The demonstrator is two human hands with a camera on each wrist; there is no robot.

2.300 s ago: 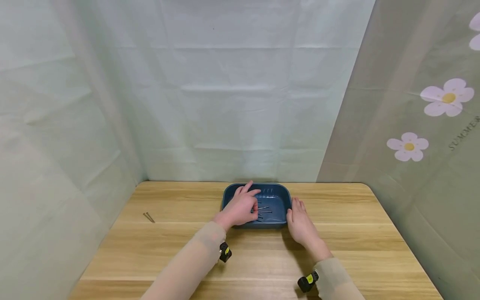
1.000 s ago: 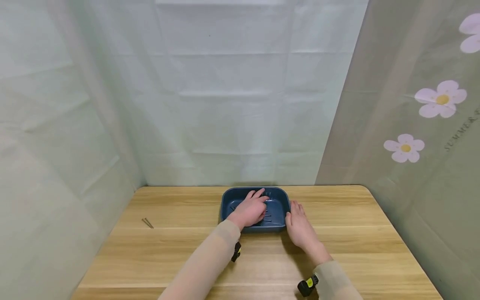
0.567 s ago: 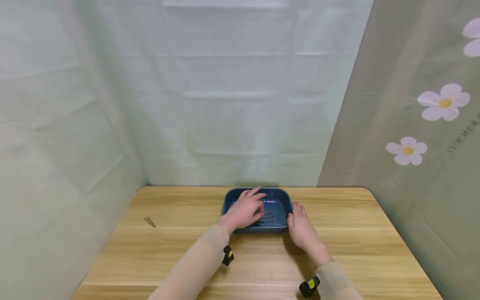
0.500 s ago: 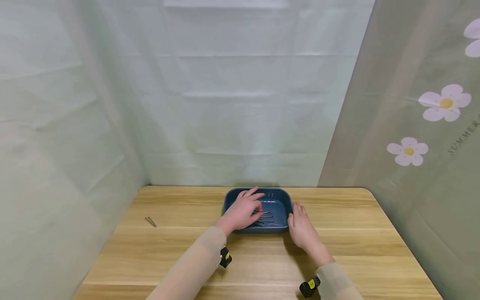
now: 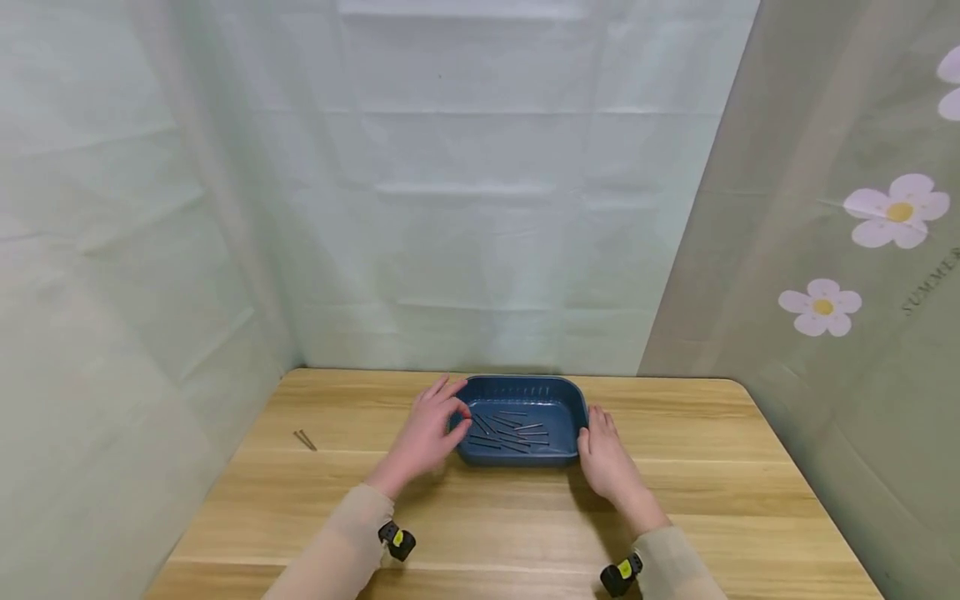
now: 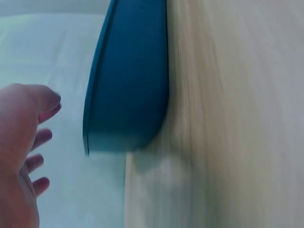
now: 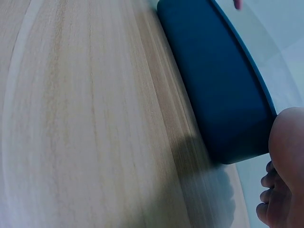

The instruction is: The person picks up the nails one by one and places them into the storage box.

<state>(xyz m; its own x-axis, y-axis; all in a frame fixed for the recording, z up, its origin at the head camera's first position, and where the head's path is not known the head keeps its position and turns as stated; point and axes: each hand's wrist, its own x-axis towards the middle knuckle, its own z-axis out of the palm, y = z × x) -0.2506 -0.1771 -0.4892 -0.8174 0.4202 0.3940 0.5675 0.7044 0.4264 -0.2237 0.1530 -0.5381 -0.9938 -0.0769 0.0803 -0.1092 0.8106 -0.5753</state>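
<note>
A dark blue rectangular tray [image 5: 525, 460] stands near the back of the table. Several thin grey nails [image 5: 513, 432] lie loose on its floor, pointing different ways. At the tray's left rim is my left hand [image 5: 426, 429], thumb and forefinger tips together and the other fingers spread. In the left wrist view this hand [image 6: 21, 137] is beside the tray's end wall [image 6: 126, 85]; I cannot tell whether a nail is between its fingertips. My right hand [image 5: 606, 458] rests straight-fingered along the tray's right side. The right wrist view has that hand [image 7: 287, 166] at the tray's corner.
Two nails [image 5: 304, 440] lie close together on the wooden table [image 5: 495, 533], well left of the tray. Pale cloth [image 5: 480, 208] hangs behind the table, and a flowered cloth [image 5: 750, 250] hangs on the right.
My left hand was over the inside of the tray and has moved left to its rim, uncovering the nails beneath. My right hand stays against the tray's right side.
</note>
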